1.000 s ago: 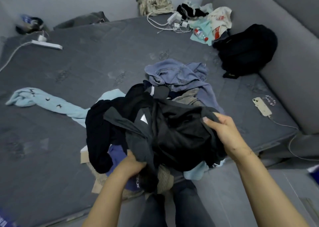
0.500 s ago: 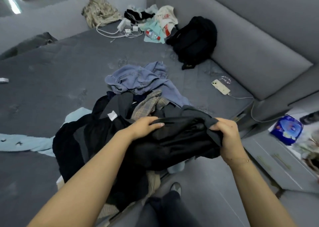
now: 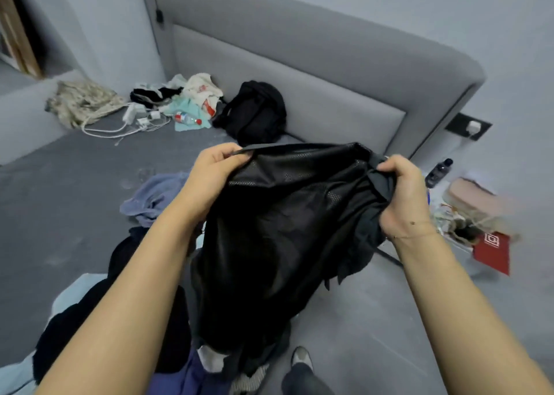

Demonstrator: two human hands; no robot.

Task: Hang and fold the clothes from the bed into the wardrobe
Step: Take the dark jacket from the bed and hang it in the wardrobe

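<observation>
A black garment with a mesh lining (image 3: 278,235) hangs in front of me, stretched between both hands above the bed's near edge. My left hand (image 3: 209,172) pinches its top edge on the left. My right hand (image 3: 401,193) grips a bunched corner on the right. Below it lies the pile of dark clothes (image 3: 99,319) on the grey mattress (image 3: 60,184), with a blue denim piece (image 3: 150,196) behind my left forearm and pale blue cloth (image 3: 69,295) at the lower left. The wardrobe is out of view.
A black backpack (image 3: 254,112) leans on the grey headboard (image 3: 314,73). Chargers, cables (image 3: 132,121), a bottle and mixed cloth crowd the far corner. To the right are a dark bottle (image 3: 437,172), a red booklet (image 3: 493,252) and clutter. My shoe (image 3: 301,358) stands on the floor.
Both hands have lifted the black garment off the pile and spread it apart at chest height. The left hand moved from under the pile to its top edge. My view swung right.
</observation>
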